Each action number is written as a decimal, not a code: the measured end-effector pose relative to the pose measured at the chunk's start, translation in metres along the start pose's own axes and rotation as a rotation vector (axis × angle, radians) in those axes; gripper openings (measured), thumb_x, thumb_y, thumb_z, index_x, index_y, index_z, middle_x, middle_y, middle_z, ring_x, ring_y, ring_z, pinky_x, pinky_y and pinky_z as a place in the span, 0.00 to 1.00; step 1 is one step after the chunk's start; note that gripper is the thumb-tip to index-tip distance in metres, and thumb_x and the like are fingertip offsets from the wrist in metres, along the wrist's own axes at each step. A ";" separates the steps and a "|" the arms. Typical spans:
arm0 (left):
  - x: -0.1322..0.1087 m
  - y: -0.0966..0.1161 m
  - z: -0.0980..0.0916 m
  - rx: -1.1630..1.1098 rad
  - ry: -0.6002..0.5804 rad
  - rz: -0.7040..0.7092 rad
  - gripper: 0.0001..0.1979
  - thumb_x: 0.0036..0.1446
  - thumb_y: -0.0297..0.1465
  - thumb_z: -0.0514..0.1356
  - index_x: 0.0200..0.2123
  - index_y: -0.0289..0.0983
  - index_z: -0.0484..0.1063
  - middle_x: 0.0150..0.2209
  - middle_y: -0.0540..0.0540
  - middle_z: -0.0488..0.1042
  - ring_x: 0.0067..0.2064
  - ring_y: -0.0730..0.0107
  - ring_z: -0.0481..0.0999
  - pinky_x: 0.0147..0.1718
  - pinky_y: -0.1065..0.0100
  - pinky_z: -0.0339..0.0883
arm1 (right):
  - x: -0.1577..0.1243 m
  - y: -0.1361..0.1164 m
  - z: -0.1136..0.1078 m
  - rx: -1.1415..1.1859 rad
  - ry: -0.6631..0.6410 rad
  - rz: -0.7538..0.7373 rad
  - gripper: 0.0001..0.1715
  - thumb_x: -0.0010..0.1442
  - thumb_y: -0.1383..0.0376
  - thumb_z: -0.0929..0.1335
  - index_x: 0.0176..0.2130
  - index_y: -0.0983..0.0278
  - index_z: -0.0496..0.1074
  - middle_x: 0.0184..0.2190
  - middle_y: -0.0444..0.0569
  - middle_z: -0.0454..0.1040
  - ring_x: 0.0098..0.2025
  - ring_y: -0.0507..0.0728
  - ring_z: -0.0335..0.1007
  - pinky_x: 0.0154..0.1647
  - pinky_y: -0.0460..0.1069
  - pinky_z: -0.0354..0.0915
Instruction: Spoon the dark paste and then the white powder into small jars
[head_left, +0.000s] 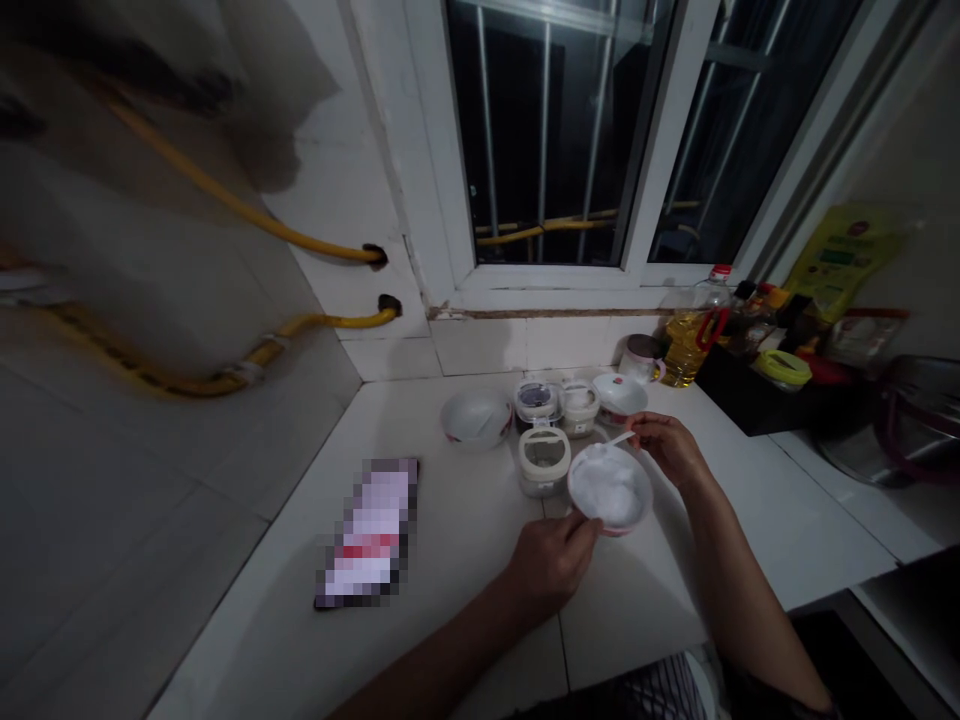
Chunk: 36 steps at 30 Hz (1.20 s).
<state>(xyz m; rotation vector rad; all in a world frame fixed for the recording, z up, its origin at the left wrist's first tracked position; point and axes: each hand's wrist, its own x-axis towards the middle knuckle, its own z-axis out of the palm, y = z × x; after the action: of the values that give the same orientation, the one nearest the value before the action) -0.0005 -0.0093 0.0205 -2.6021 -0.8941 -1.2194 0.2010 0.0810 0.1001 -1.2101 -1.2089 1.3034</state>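
My left hand grips the near rim of a round white container filled with a white powder, held just above the white counter. My right hand is at the container's far side, fingers pinched on a small white spoon that dips into the powder. Close behind stand a lidded jar, two small jars, an open white lid or bowl and another white bowl.
A flat packet lies on the counter to the left. At the back right are an oil bottle, a cup, a dark rack of bottles and a metal pot. Yellow pipes run along the left wall beside the window.
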 end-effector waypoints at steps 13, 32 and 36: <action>-0.002 0.001 0.004 0.039 -0.006 -0.016 0.12 0.66 0.26 0.48 0.37 0.34 0.71 0.24 0.48 0.72 0.22 0.73 0.72 0.21 0.74 0.65 | -0.026 0.009 0.043 -0.860 -0.361 -0.956 0.16 0.60 0.74 0.59 0.40 0.62 0.73 0.33 0.52 0.76 0.38 0.59 0.68 0.42 0.55 0.62; 0.000 0.001 0.001 0.018 0.011 -0.015 0.14 0.67 0.26 0.47 0.38 0.32 0.72 0.25 0.46 0.74 0.22 0.72 0.73 0.21 0.74 0.68 | -0.025 -0.002 0.003 -0.590 -0.132 -0.306 0.07 0.49 0.66 0.63 0.24 0.62 0.70 0.17 0.41 0.64 0.22 0.52 0.58 0.26 0.47 0.54; 0.002 0.001 -0.001 0.020 0.009 0.001 0.14 0.66 0.26 0.46 0.38 0.33 0.71 0.25 0.46 0.74 0.22 0.73 0.73 0.21 0.74 0.67 | -0.016 0.004 0.005 -0.457 -0.130 -0.172 0.07 0.46 0.66 0.63 0.23 0.63 0.70 0.15 0.41 0.64 0.21 0.51 0.57 0.25 0.47 0.53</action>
<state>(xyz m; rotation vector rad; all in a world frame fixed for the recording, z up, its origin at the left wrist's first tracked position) 0.0001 -0.0099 0.0227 -2.5796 -0.8992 -1.2144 0.1971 0.0645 0.0969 -1.3139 -1.7313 1.0195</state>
